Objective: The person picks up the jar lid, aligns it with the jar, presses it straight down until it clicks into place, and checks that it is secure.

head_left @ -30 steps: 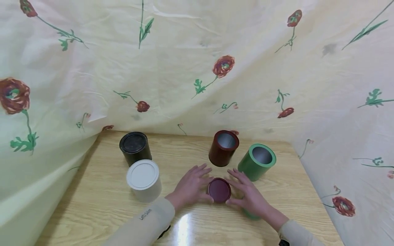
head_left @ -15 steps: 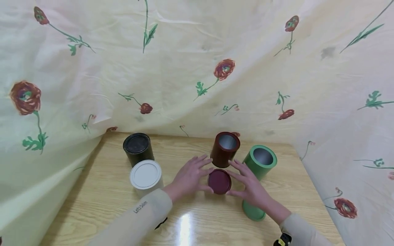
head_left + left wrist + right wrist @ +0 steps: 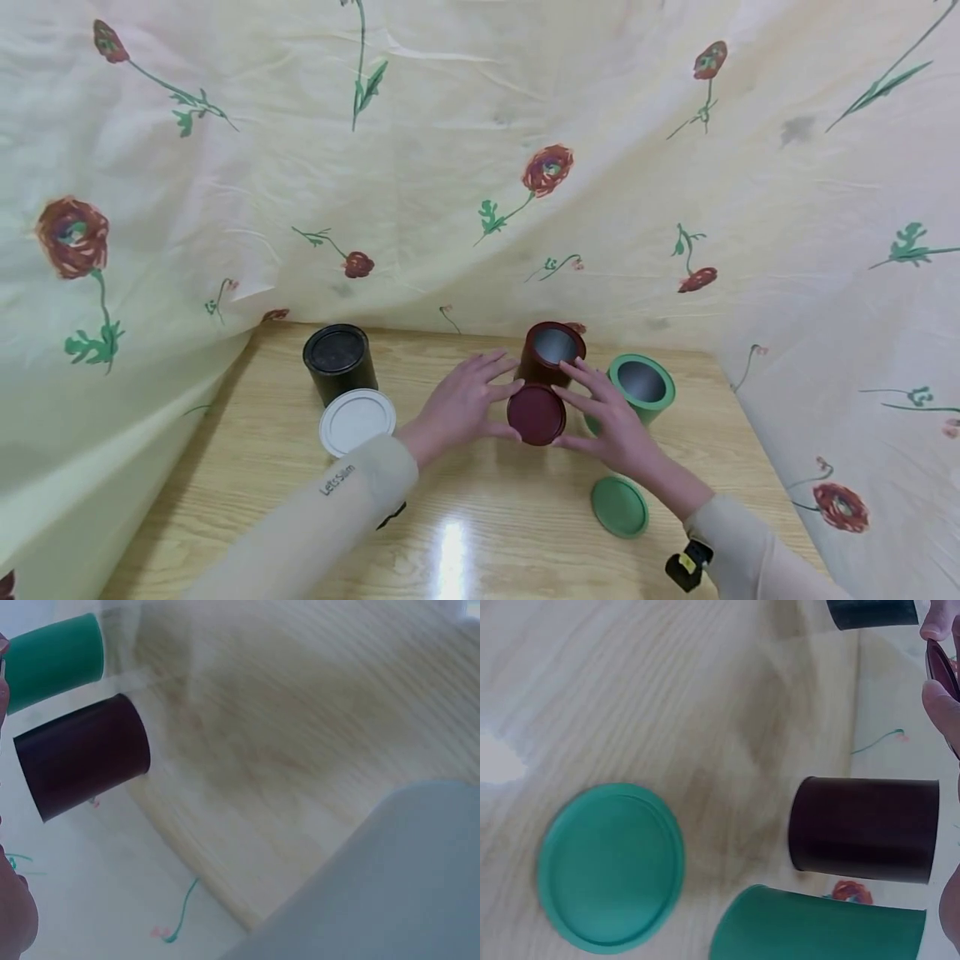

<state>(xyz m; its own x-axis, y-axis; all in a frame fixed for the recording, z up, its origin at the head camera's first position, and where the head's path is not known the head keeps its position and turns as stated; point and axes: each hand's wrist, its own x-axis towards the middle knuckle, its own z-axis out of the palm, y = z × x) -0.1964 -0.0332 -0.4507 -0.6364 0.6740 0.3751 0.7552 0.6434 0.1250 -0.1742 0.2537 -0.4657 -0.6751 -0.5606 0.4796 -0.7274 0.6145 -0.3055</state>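
Held between both hands is a dark red round lid [image 3: 536,415], its flat face up in the head view. My left hand [image 3: 461,402] grips its left edge with fingers and thumb; my right hand [image 3: 611,421] grips the right edge. In the right wrist view the lid [image 3: 943,669] shows edge-on at the upper right, fingertips at its rim. Just behind it stands an uncovered dark red canister [image 3: 535,367], upright, partly overlapped by the lid in the head view. The left wrist view catches the canister [image 3: 86,759] and only a sliver of the hand.
Right of the red canister is an open green canister [image 3: 654,411]. A green lid [image 3: 619,507] lies on the wooden table [image 3: 525,542] nearer the front. Leftward stand a black lidded canister [image 3: 339,367] and a white lidded one [image 3: 357,423]. Flowered cloth [image 3: 420,167] hangs around the table.
Both hands have carried the dark red lid away from the front, towards the dark red canister, until it overlaps it in view. The green lid has come out from behind the right hand.
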